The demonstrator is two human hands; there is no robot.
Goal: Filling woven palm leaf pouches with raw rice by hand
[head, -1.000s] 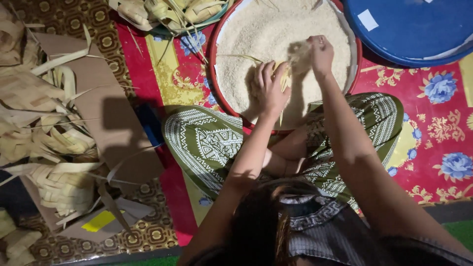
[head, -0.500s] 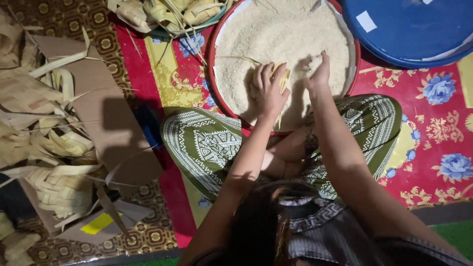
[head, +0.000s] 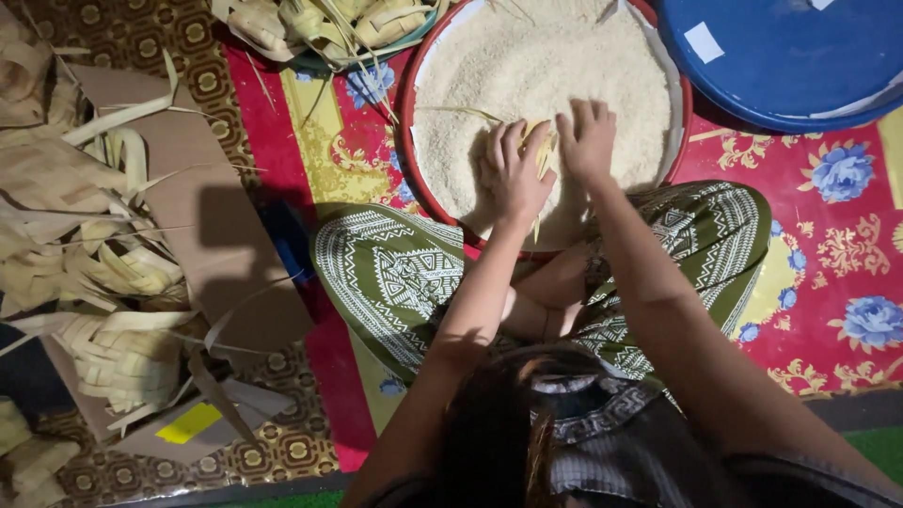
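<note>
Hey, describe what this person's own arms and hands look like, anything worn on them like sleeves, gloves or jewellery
Both arms are bare from the shoulder area down; no sleeves reach the forearms. The left hand and right hand wear no gloves, and no rings, bracelets or watch show on the fingers or wrists from this view. The light is dim, so small items could be missed.

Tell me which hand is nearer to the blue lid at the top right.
Right. The right hand rests on the rice in the red-rimmed basin, closer to the blue lid. The left hand, holding a woven leaf pouch, sits farther away on its far side.
</note>
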